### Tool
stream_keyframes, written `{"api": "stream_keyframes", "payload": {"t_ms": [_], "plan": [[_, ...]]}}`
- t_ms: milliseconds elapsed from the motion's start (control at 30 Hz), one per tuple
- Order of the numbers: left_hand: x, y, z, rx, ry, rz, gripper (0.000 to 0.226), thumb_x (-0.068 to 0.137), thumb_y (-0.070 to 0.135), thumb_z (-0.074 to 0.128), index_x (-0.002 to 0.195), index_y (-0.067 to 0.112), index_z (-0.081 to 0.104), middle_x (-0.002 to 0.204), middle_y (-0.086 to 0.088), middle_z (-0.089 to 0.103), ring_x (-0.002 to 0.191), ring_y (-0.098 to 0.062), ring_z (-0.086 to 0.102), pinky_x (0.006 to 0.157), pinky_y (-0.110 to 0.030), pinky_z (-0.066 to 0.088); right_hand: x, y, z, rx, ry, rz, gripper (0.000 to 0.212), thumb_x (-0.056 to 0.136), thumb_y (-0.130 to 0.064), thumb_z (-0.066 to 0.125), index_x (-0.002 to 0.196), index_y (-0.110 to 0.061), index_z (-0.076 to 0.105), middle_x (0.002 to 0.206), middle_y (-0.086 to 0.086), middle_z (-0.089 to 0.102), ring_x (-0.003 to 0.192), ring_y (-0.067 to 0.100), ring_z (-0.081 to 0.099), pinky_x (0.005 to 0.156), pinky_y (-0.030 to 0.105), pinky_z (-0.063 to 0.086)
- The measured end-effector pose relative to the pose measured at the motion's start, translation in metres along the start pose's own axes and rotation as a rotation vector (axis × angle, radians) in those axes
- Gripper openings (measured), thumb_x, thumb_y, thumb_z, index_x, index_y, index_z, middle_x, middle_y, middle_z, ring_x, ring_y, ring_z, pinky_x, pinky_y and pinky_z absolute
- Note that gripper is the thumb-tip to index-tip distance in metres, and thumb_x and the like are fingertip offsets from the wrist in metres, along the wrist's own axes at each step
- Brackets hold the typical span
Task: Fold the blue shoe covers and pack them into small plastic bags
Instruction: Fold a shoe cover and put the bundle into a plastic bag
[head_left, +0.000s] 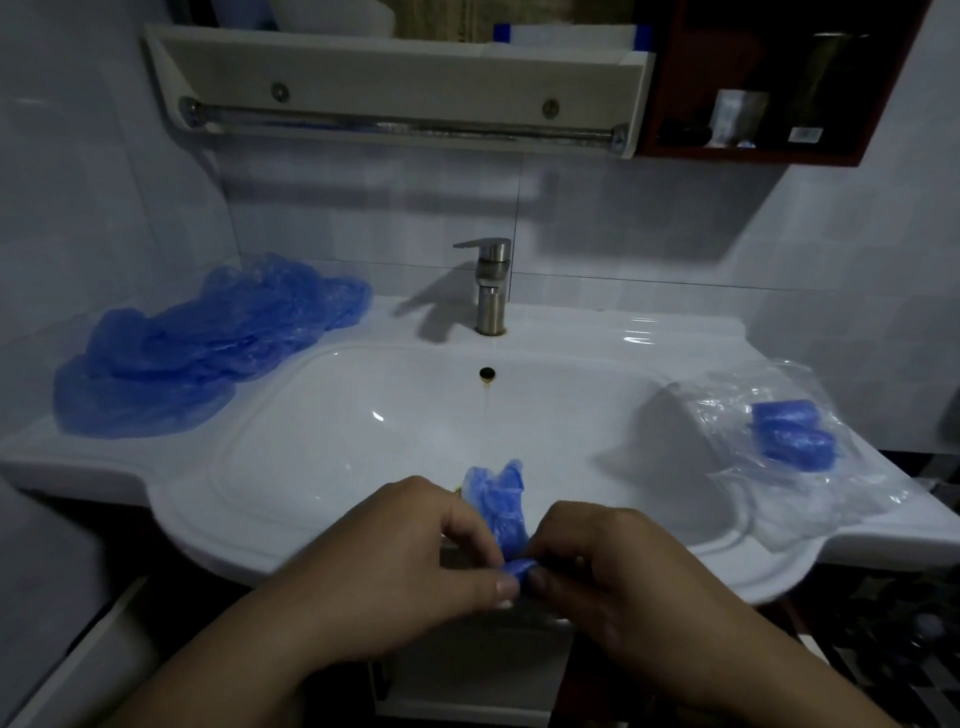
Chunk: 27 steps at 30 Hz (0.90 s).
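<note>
Head view: the steel tap stands at the back of the white sink, and everything else is placed from it. Straight in front of the tap, over the near edge of the basin, both hands meet on one blue shoe cover. The left hand has its fingers curled and pinches the lower, rolled end of the cover between thumb and fingertips. The right hand pinches the same rolled end from the other side, its thumb touching the blue plastic. The loose part of the cover stands up from the hands toward the tap.

Left of the tap, on the flat rim of the sink and against the tiled wall, lies a crumpled pile of unfolded shoe covers. Right of the tap and nearer the person, on the rim, lies a heap of clear plastic bags. Two folded blue bundles lie among the bags; whether they sit inside one cannot be told.

Just in front of the tap is the round overflow hole in the basin wall. Above the tap, a metal towel rail runs under a pale wall shelf. Right of that shelf hangs a dark red cabinet with small containers, too dim to make out
</note>
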<state>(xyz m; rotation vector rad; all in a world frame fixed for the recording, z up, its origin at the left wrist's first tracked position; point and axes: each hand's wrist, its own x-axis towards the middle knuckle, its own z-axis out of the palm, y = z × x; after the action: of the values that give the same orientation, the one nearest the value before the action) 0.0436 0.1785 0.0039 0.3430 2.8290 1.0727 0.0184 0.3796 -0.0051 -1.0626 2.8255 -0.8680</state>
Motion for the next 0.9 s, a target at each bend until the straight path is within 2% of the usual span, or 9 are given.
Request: {"api": "stream_keyframes", "payload": {"t_ms": [167, 267, 400, 533, 633, 700, 733, 800, 900], "plan": [[0.005, 0.000, 0.014, -0.052, 0.170, -0.051, 0.021, 0.087, 0.036, 0.071, 0.104, 0.042, 0.061, 0.076, 0.011, 0.070, 0.072, -0.004, 0.066, 0.084, -0.032, 0.056, 0.005, -0.007, 0.013, 0.104, 0.161, 0.161, 0.016, 0.087, -0.027, 0.068, 0.081, -0.039, 0.060, 0.066, -0.010, 0.065, 0.064, 0.002, 0.060, 0.057, 0.011, 0.040], [0.009, -0.002, 0.021, 0.009, 0.253, -0.065, 0.024, 0.085, 0.033, 0.074, 0.103, 0.041, 0.060, 0.073, 0.007, 0.067, 0.072, -0.003, 0.063, 0.077, -0.018, 0.054, 0.008, -0.009, 0.018, 0.077, 0.169, 0.209, 0.017, 0.088, -0.027, 0.066, 0.076, -0.037, 0.060, 0.054, -0.011, 0.056, 0.058, -0.001, 0.056, 0.055, 0.009, 0.037], [0.012, -0.006, 0.025, 0.099, 0.306, 0.030, 0.025, 0.079, 0.025, 0.077, 0.090, 0.037, 0.059, 0.082, 0.012, 0.058, 0.080, -0.003, 0.058, 0.073, -0.018, 0.050, 0.007, -0.011, 0.017, -0.073, 0.129, 0.172, 0.014, 0.090, -0.038, 0.058, 0.093, -0.034, 0.071, 0.073, -0.013, 0.059, 0.073, 0.004, 0.057, 0.061, 0.014, 0.038], [0.013, -0.010, 0.022, 0.215, 0.254, 0.112, 0.005, 0.085, 0.037, 0.071, 0.084, 0.032, 0.070, 0.094, 0.019, 0.057, 0.092, 0.000, 0.055, 0.084, -0.023, 0.049, 0.004, -0.007, 0.015, -0.146, 0.093, 0.074, 0.025, 0.077, -0.059, 0.064, 0.092, -0.040, 0.068, 0.075, -0.014, 0.051, 0.072, 0.003, 0.051, 0.058, 0.013, 0.032], [0.009, -0.011, 0.012, 0.289, 0.110, 0.183, 0.029, 0.085, 0.055, 0.066, 0.103, 0.035, 0.075, 0.111, 0.028, 0.054, 0.108, 0.007, 0.046, 0.092, -0.018, 0.046, 0.004, -0.004, 0.010, -0.152, 0.020, 0.072, 0.029, 0.073, -0.055, 0.072, 0.097, -0.039, 0.071, 0.079, -0.016, 0.052, 0.076, 0.003, 0.053, 0.061, 0.009, 0.034], [0.005, -0.011, 0.006, 0.320, 0.030, 0.211, 0.039, 0.077, 0.063, 0.069, 0.108, 0.039, 0.073, 0.119, 0.033, 0.048, 0.115, 0.010, 0.040, 0.094, -0.015, 0.043, 0.004, -0.004, 0.006, -0.096, -0.004, 0.076, 0.019, 0.074, -0.051, 0.074, 0.089, -0.039, 0.073, 0.080, -0.016, 0.055, 0.076, 0.003, 0.055, 0.062, 0.010, 0.037], [0.004, -0.010, 0.005, 0.327, 0.016, 0.220, 0.037, 0.076, 0.061, 0.071, 0.106, 0.040, 0.073, 0.116, 0.032, 0.050, 0.113, 0.010, 0.042, 0.093, -0.015, 0.044, 0.003, -0.004, 0.004, -0.056, -0.007, 0.079, 0.008, 0.076, -0.048, 0.074, 0.080, -0.041, 0.071, 0.079, -0.015, 0.056, 0.076, 0.004, 0.056, 0.062, 0.011, 0.038], [0.003, -0.008, 0.006, 0.299, 0.038, 0.227, 0.026, 0.079, 0.053, 0.072, 0.099, 0.038, 0.074, 0.101, 0.025, 0.060, 0.099, 0.005, 0.053, 0.084, -0.021, 0.049, 0.001, -0.004, 0.001, 0.008, -0.006, 0.078, 0.013, 0.082, -0.041, 0.071, 0.069, -0.040, 0.067, 0.079, -0.011, 0.060, 0.077, 0.006, 0.059, 0.063, 0.016, 0.044], [0.002, -0.004, 0.006, 0.184, 0.075, 0.161, 0.015, 0.083, 0.048, 0.070, 0.093, 0.038, 0.075, 0.085, 0.019, 0.067, 0.083, -0.001, 0.061, 0.076, -0.030, 0.053, 0.000, -0.001, -0.002, 0.039, -0.019, 0.116, 0.014, 0.088, -0.037, 0.065, 0.082, -0.026, 0.070, 0.079, -0.004, 0.065, 0.074, 0.007, 0.060, 0.064, 0.023, 0.046]]}}
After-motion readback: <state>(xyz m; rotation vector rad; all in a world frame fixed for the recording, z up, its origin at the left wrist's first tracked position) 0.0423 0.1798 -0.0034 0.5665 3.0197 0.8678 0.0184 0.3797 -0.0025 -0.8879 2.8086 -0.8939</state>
